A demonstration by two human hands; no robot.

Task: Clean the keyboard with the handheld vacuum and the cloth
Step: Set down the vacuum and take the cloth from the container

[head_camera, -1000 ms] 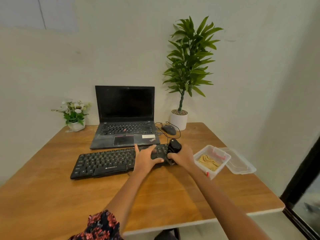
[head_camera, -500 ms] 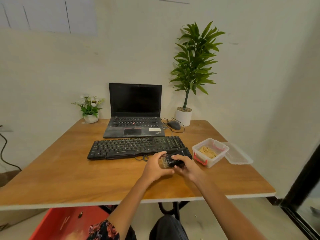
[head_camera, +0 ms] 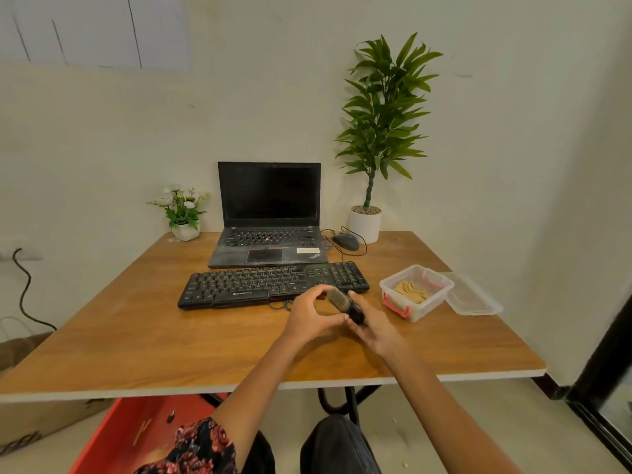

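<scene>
On my feed the wooden bench (head_camera: 143,336) fills the middle of the frame. At its far edge, centre, an open laptop (head_camera: 269,213) shows a dark screen. Just right of it lies a wired mouse (head_camera: 346,241), and behind that a tall leafy plant in a white pot (head_camera: 364,224). To the laptop's left I see a small pot of white flowers (head_camera: 183,213). Lower left, under the bench, is a red crate (head_camera: 136,436); a black cable (head_camera: 24,289) hangs at the left edge.
</scene>
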